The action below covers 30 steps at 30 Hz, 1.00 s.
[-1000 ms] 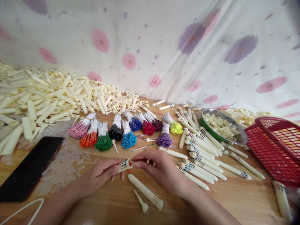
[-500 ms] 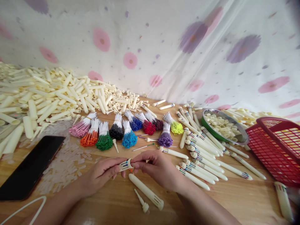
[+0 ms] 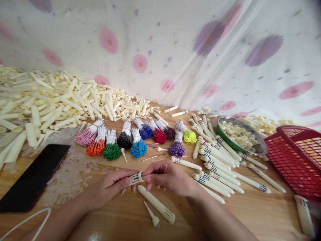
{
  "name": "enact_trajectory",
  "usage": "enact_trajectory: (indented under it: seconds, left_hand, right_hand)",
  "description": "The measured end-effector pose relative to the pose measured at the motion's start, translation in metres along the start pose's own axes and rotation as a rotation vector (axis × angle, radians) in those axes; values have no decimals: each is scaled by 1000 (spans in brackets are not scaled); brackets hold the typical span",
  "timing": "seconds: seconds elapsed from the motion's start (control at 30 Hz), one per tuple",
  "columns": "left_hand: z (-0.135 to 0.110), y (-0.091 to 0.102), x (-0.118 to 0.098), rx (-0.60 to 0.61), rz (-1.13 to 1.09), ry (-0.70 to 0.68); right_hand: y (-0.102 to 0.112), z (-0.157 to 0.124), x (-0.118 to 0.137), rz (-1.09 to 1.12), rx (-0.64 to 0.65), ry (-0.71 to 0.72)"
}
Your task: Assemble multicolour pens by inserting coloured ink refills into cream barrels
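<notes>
My left hand is closed around a cream multicolour pen barrel, with coloured sliders showing in its slots. At the barrel's end, the fingers of my right hand are pinched together; whatever they grip is hidden. Below my hands, a slotted pen barrel lies on the wooden table. Beside it is a thin cream pen part with a pointed stem. Just beyond my hands stand bundles of coloured refills, among them black, light blue and purple.
Cream barrels are heaped at the back left. A black phone lies beside scattered clear pieces. Several pens with coloured sliders lie right, near a green-sided bowl of small parts and a red basket.
The orange bit below the barrel's end is no longer visible. My right fingers have shifted slightly at that end, while my left hand keeps its hold.
</notes>
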<state>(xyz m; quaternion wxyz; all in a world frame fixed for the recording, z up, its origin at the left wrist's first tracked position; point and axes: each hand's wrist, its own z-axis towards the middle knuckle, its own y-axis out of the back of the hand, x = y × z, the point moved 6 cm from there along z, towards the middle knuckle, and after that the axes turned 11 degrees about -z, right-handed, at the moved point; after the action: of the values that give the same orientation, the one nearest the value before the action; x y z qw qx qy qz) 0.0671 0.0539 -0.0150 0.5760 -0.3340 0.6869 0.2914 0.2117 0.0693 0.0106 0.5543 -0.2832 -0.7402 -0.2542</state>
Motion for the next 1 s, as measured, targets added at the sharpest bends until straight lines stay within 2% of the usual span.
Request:
enact_trajectory:
  seconds: [0.13,0.33,0.5,0.77,0.87,1.0]
  left_hand:
    - [0,1,2,23,3,-12]
    - [-1,-3,-2,21,-14,6]
    - [-1,-4,-5,10,28,2]
    - [0,3,-13,-156,176,-40]
    - [0,7,-12,-219,219,-40]
    - [0,12,-6,-235,196,-48]
  right_hand:
    - [2,1,-1,17,27,-14]
    - [-1,-2,3,22,-43,-38]
    - [-3,-3,2,-63,-48,-53]
    - [0,-8,4,-2,95,-84]
    - [0,-8,4,-18,35,-79]
    - [7,-8,5,-176,-94,-28]
